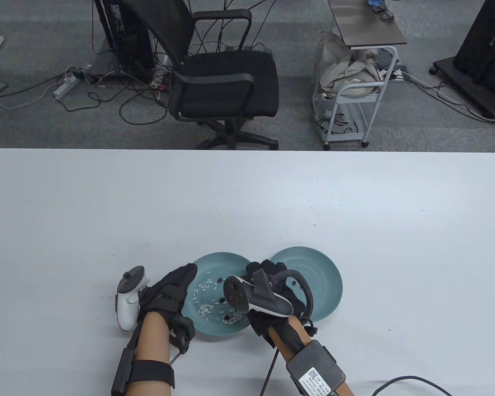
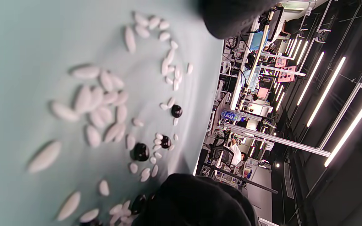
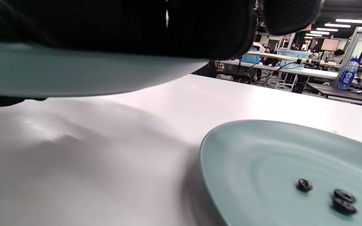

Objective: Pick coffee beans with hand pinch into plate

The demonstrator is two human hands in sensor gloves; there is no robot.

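Observation:
Two teal plates stand side by side near the table's front edge. The left plate [image 1: 220,330] holds several white grains and a few dark coffee beans [image 1: 220,280]; the beans also show in the left wrist view [image 2: 141,152]. The right plate [image 1: 321,284] holds three dark beans [image 3: 304,185]. My left hand [image 1: 185,276] rests on the left plate's left rim, its fingers [image 2: 196,201] spread apart. My right hand [image 1: 258,270] hovers over the left plate's right rim [image 3: 74,78], between the two plates. Its fingertips are hidden under the tracker.
A white table [image 1: 247,198] carries both plates. A black office chair [image 1: 222,82] and a white cart [image 1: 354,103] stand on the floor beyond the table's far edge.

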